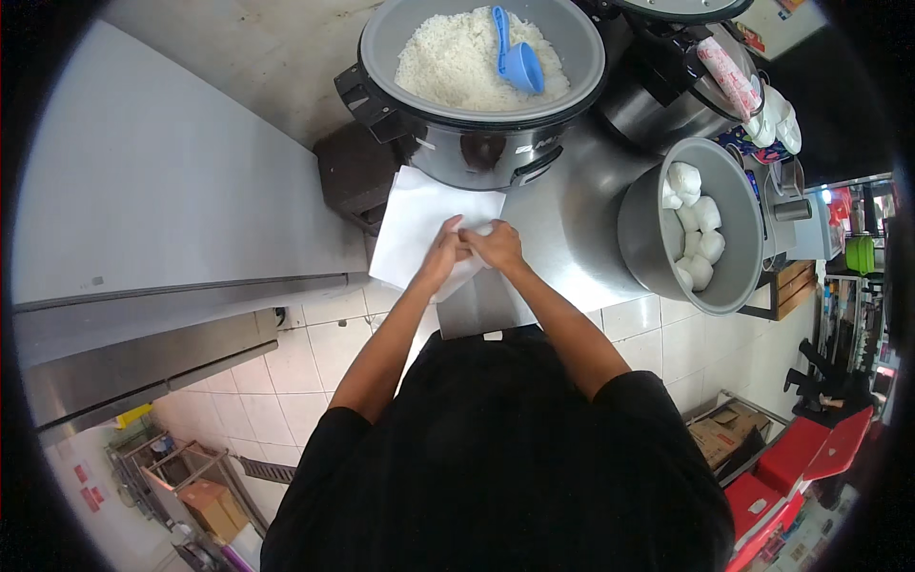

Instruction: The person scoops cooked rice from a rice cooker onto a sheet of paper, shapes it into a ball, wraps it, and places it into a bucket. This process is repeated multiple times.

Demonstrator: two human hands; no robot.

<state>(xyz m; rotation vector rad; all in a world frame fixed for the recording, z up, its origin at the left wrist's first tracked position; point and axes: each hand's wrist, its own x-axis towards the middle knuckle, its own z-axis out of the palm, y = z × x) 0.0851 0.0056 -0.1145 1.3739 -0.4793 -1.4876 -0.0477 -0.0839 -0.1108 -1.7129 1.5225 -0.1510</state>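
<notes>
Over a stack of white paper sheets (414, 222), my left hand (447, 250) and my right hand (498, 247) meet, fingers closed on white wrapping paper (482, 268). What lies inside the paper is hidden by my fingers. Just beyond the sheets stands a large rice cooker (486, 154) full of cooked white rice (457, 61), with a blue plastic scoop (525, 68) lying on the rice. To the right, a deep grey pot (643, 229) holds several rounded white wrapped bundles (706, 213).
A steel table (565, 250) carries the cooker and pot. Behind the pot is a second metal cooker (650, 100) with its lid raised. A dark brown block-like stand (357, 168) and a big grey cabinet (179, 171) border the left side. Red seats (793, 457) stand at lower right.
</notes>
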